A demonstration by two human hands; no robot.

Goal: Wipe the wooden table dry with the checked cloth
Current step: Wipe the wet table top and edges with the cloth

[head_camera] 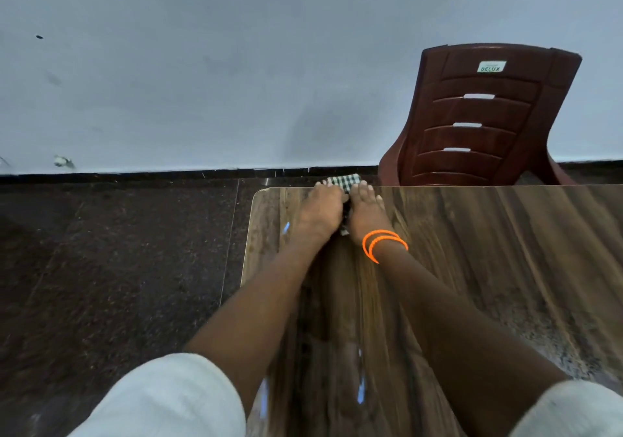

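The wooden table (472, 251) stretches away from me, with wet streaks along its left part. At its far edge lies the checked cloth (344, 180), green and white, and part of it hangs over that edge. My left hand (322, 209) and my right hand (365, 212) lie side by side on the cloth and press it flat against the table, fingers stretched forward. Most of the cloth is hidden under the two hands. Two orange bangles (384, 242) circle my right wrist.
A dark red plastic chair (485, 116) stands behind the table's far edge on the right. A pale wall rises at the back. Dark stone floor (118, 268) lies to the left of the table's left edge.
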